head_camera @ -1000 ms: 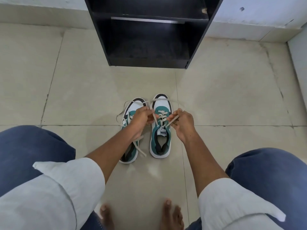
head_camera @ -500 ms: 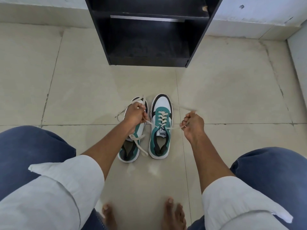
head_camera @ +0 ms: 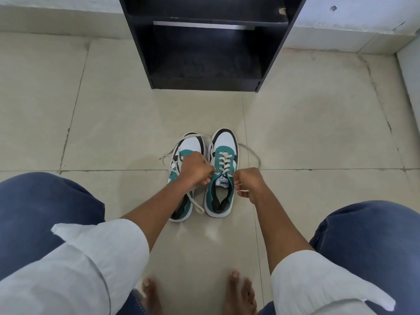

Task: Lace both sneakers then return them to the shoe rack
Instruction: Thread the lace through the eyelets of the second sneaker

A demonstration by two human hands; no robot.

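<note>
A: Fingers [head_camera: 208, 178] of the left hand [head_camera: 195, 170] curled tight, pinching one end of the lace [head_camera: 223, 159] just left of the tongue. It hangs over the left sneaker [head_camera: 181, 201], whose own lace lies loose across it.

B: And the right?

A: Right hand [head_camera: 248, 181] mirrors it, fingers curled, pinching the other lace end just right of the right sneaker [head_camera: 219, 194]. Slack loops out over the floor [head_camera: 91, 133] beyond it.

B: Geometry for the next pull?

A: Right sneaker sits between the two hands, long axis running toe-away toward the shoe rack [head_camera: 204, 53], heel toward the person. Top eyelets lie inward of both sets of fingers, about equally near. My read: next move is a cross or tie at the tongue.

B: Versus half a second back?

A: Hands were spread wide with the lace taut. Now they've closed in to the collar, and the right one has dropped lower. Sneakers haven't shifted.
</note>
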